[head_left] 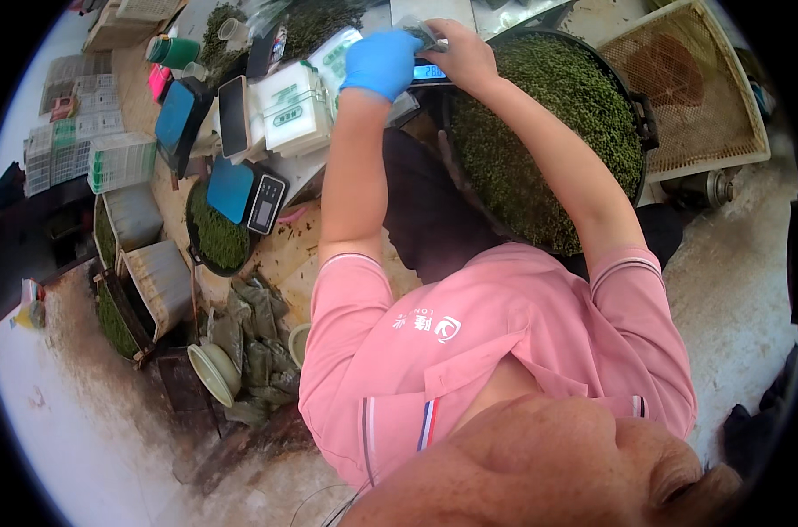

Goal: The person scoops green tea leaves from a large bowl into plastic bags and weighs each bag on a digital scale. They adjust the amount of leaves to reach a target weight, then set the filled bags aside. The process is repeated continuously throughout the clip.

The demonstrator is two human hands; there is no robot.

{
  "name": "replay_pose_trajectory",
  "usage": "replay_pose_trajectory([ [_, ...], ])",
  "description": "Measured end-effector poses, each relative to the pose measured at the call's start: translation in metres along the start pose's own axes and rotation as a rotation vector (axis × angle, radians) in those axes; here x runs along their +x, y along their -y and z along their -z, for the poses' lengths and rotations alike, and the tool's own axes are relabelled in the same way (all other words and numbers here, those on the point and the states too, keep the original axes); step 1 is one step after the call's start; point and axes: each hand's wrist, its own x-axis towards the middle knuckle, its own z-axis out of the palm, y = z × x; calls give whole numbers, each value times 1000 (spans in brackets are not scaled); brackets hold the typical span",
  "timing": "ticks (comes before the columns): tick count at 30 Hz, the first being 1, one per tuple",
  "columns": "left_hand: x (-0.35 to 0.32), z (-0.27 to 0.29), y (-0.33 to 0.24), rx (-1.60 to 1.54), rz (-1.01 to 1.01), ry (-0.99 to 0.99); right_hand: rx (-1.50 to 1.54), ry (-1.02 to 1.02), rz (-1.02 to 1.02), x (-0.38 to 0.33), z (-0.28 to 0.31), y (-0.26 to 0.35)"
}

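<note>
Right grip (463, 60), pinched on clear bag (425, 35) (gloved left hand (381, 66) alongside)

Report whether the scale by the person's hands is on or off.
On: the scale shows lit digits on a blue display.

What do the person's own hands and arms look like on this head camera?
The left hand wears a blue glove reaching the wrist; the right hand is bare. Both forearms are uncovered below short pink sleeves edged with thin white and dark stripes.
</note>
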Motion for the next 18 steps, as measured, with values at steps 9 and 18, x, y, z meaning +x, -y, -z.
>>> replay_pose_trajectory([
  [9, -9, 10, -12, -30, -132, -127, -49, -28, -8, -3, 5, -7],
  [18, 0, -20, -5, -106, -133, -151, -66, 5, 33, -4, 10, -5],
])
